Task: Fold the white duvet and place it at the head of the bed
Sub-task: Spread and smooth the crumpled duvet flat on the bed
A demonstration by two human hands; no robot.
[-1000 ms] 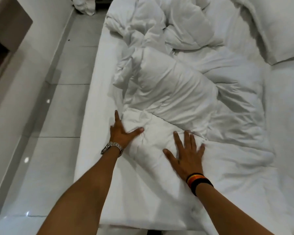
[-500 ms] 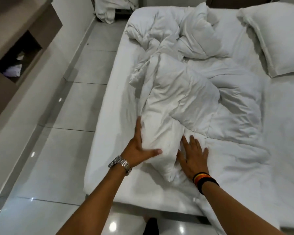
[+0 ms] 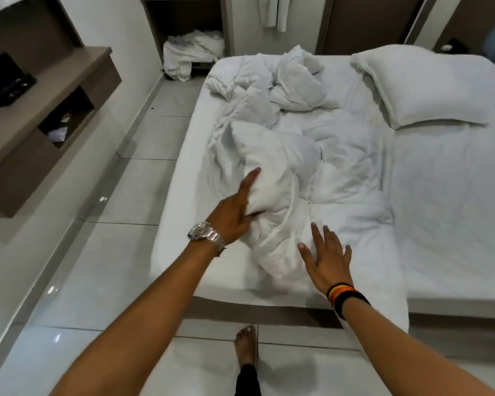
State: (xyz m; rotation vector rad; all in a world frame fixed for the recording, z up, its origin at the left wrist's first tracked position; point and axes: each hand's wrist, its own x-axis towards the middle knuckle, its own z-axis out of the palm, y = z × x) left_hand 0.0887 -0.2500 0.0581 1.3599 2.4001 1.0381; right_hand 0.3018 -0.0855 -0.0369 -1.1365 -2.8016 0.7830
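Note:
The white duvet (image 3: 283, 155) lies crumpled along the left half of the bed (image 3: 455, 224), from the far end down to a bunched roll near the foot. My left hand (image 3: 235, 207), with a metal watch on the wrist, grips the left side of that roll; the thumb is tucked into the fabric and the fingers lie along it. My right hand (image 3: 326, 258), with dark bands on the wrist, is open with fingers spread, just right of the roll's near end over the flat part of the duvet.
A white pillow (image 3: 420, 84) lies at the far right of the bed. A pile of white linen (image 3: 192, 55) sits on the floor beyond the bed's far left corner. Brown wall shelves (image 3: 40, 104) line the left side. My bare foot (image 3: 246, 347) stands on tiled floor.
My view has pulled back from the bed. My left hand has pushed the duvet's near edge rightward into a bunched roll and taken hold. My right hand has shifted to the roll's right side.

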